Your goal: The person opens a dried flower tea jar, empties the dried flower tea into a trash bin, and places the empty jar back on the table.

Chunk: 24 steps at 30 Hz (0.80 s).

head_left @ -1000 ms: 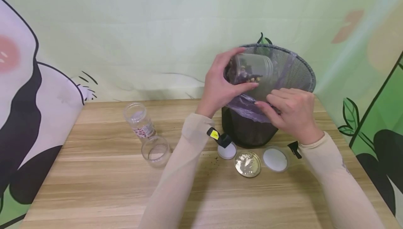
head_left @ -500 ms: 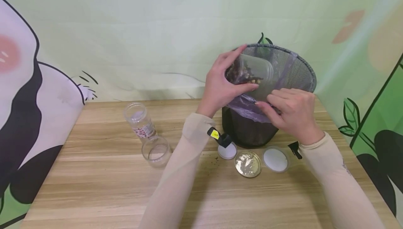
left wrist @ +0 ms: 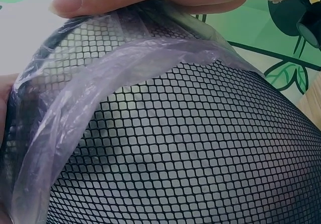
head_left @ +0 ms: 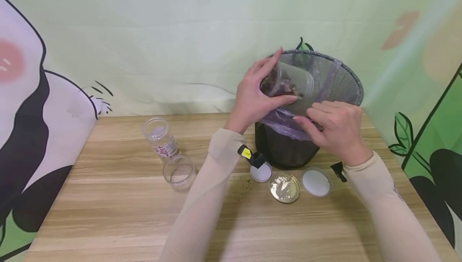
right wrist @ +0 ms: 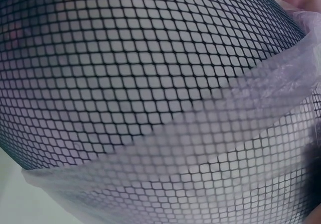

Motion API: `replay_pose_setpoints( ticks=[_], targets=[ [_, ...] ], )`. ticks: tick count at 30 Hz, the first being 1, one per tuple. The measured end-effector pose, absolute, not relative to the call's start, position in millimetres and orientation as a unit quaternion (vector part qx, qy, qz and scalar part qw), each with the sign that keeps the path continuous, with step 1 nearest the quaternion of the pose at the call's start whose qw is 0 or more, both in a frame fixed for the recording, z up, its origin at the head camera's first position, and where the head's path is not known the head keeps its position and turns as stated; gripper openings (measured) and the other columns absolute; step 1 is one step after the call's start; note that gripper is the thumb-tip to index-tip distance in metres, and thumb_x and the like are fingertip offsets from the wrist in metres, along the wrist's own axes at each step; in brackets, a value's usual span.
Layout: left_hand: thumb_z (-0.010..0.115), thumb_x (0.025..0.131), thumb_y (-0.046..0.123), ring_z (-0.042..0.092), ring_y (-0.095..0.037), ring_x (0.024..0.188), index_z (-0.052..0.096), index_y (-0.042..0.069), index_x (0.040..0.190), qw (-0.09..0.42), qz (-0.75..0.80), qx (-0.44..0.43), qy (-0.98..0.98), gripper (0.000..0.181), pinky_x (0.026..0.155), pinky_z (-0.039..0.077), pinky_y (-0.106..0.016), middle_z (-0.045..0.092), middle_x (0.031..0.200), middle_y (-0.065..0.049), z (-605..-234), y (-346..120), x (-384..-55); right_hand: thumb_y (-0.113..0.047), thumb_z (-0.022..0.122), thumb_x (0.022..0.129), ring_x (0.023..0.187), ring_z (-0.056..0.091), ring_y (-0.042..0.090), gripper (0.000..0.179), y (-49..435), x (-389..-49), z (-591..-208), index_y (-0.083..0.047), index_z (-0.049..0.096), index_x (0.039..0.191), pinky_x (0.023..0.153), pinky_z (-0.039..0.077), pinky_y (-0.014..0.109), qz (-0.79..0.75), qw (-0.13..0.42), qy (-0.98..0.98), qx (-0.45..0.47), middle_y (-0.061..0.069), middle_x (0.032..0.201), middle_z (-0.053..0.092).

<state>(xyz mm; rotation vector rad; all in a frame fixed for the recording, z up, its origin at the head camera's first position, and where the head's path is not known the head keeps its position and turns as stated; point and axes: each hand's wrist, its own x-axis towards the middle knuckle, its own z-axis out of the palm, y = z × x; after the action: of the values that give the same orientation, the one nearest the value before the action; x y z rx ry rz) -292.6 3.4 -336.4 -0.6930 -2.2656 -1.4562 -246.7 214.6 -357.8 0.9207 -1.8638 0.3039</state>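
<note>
In the head view my left hand grips a clear plastic jar, tipped on its side over the mouth of a black mesh bin. Dark and tan dried bits lie in the jar, toward its base and along its lower side. My right hand pinches the near rim of the bin, over the purple plastic liner bag folded outside it. Both wrist views are filled mostly by the bin's mesh wall and the liner's folded edge. The bin tilts toward me.
Left on the wooden table stand a clear jar with a label and a shorter clear jar. Before the bin lie two white lids and a shiny gold lid. Dark crumbs are scattered beside them. A printed cloth hangs behind.
The dried bits in the jar have slid somewhat toward its mouth. My left index finger has lifted and straightened along the jar's far side. My right hand stays on the rim.
</note>
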Motion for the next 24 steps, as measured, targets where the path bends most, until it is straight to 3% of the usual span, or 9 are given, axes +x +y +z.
replay_pose_setpoints(
  ticks=[12,17,24],
  targets=[
    [0.095,0.072,0.041,0.046,-0.007,0.139,0.040,0.044,0.157,0.186,-0.519,-0.250,-0.796,0.102,0.116,0.040,-0.030,0.051,0.152,0.006,-339.6,3.2,-293.6,-0.053,0.045,0.107,0.043,0.023,0.010,0.064,217.0,-246.4,-358.6,-0.014,0.035,0.057,0.044,0.012,0.027,0.121,0.491,-0.774,0.381,-0.005,0.050,0.031],
    [0.095,0.073,0.036,0.043,-0.003,0.143,0.037,0.036,0.158,0.187,-0.547,-0.251,-0.777,0.103,0.118,0.037,-0.029,0.047,0.159,0.009,-341.9,3.6,-294.6,-0.053,0.046,0.107,0.042,0.025,0.011,0.064,216.4,-246.4,-359.3,-0.014,0.035,0.057,0.043,0.013,0.027,0.124,0.492,-0.772,0.382,-0.005,0.050,0.031],
    [0.095,0.073,0.037,0.048,-0.006,0.137,0.045,0.031,0.149,0.181,-0.556,-0.234,-0.777,0.091,0.113,0.043,-0.031,0.048,0.157,0.012,-341.6,4.2,-293.2,-0.052,0.046,0.107,0.042,0.024,0.011,0.064,216.3,-246.5,-358.5,-0.014,0.035,0.057,0.044,0.012,0.027,0.124,0.490,-0.773,0.383,-0.004,0.050,0.031]
  ],
)
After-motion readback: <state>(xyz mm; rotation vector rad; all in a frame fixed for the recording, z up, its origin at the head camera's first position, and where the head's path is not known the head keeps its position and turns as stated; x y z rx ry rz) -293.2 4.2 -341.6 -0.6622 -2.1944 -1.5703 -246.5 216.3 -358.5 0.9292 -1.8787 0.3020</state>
